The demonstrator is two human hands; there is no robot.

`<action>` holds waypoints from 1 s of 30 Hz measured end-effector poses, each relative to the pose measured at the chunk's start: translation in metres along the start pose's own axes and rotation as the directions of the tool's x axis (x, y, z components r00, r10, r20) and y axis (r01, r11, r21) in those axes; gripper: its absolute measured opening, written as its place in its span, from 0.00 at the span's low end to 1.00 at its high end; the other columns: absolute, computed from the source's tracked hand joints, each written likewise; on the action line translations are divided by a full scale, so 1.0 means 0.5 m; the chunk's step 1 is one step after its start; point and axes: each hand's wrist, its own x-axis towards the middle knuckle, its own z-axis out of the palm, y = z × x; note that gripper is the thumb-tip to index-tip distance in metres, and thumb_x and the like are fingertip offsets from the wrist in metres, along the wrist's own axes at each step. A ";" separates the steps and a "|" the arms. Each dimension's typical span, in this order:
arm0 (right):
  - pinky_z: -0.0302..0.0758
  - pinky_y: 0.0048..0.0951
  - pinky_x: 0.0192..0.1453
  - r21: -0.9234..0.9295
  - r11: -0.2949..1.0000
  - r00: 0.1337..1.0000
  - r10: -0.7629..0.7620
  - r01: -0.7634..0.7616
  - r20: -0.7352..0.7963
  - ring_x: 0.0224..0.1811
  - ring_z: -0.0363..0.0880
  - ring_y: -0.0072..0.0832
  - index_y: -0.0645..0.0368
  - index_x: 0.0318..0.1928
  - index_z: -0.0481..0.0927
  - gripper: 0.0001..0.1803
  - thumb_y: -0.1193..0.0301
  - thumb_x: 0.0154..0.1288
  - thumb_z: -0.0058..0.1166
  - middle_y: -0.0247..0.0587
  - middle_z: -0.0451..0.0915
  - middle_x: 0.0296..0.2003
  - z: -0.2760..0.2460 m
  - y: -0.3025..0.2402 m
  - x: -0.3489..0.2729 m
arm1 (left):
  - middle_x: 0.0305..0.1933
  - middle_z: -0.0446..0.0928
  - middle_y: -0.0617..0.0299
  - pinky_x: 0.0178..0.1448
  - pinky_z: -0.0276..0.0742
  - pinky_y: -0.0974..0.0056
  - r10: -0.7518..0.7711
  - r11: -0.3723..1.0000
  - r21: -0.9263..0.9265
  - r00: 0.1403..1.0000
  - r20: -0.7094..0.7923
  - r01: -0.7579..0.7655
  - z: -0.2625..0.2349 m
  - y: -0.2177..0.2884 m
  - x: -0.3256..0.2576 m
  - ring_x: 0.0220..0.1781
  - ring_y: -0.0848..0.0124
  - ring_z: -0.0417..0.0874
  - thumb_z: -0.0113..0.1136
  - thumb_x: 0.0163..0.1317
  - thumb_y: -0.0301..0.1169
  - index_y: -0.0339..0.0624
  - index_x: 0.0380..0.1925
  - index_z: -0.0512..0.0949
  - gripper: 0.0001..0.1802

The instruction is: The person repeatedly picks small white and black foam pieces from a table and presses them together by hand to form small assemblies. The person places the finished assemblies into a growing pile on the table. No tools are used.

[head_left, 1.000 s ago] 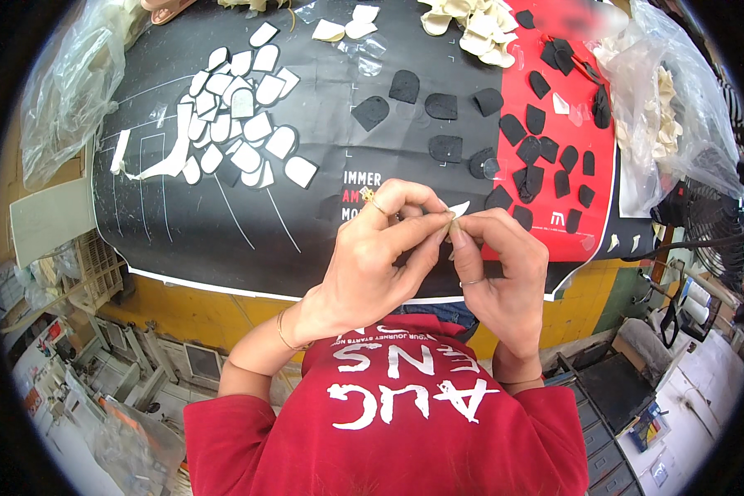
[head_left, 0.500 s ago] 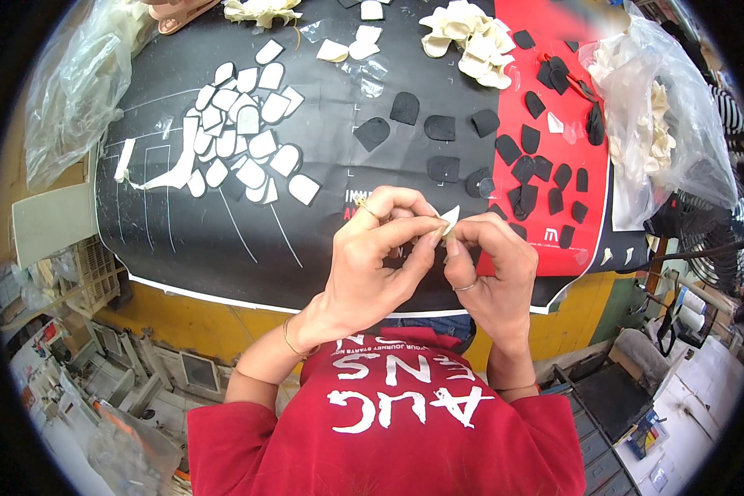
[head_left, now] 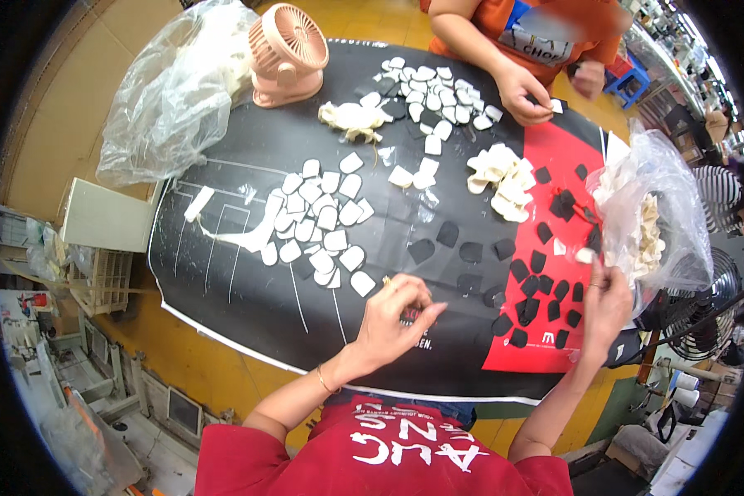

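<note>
My left hand (head_left: 395, 321) hovers over the near middle of the black table mat (head_left: 248, 322), fingers loosely bent, thumb apart, nothing in it. Stretched out to the right, my right hand (head_left: 605, 310) pinches a small cream-white piece (head_left: 586, 255) at its fingertips, beside a clear plastic bag (head_left: 682, 211) of cream pieces. Black round-ended pads (head_left: 546, 285) lie scattered on the mat's red part (head_left: 512, 357), just left of that hand. To the left of my left hand is a spread of white-faced, round-ended pads (head_left: 326, 217).
A pink desk fan (head_left: 288, 54) and another plastic bag (head_left: 169, 107) stand at the far left. Cream fabric pieces lie in piles (head_left: 504, 180). Across the table, a co-worker's hand (head_left: 525, 95) holds a small piece near more white pads (head_left: 430, 95). A large fan (head_left: 711, 289) is at right.
My hands have parted from a shared pinch on a small white piece. The right reached right toward the bag; the left stayed near the middle and loosened. The view now takes in the co-worker.
</note>
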 end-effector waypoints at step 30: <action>0.68 0.42 0.57 0.080 0.355 0.361 -0.930 0.931 -0.066 0.46 0.79 0.34 0.58 0.35 0.83 0.07 0.69 0.64 0.56 0.39 0.79 0.35 0.218 -0.448 0.063 | 0.36 0.80 0.59 0.35 0.73 0.68 0.012 0.997 -0.075 0.975 -0.223 -0.030 0.018 -0.012 -0.010 0.30 0.73 0.76 0.67 0.59 0.21 0.37 0.34 0.80 0.05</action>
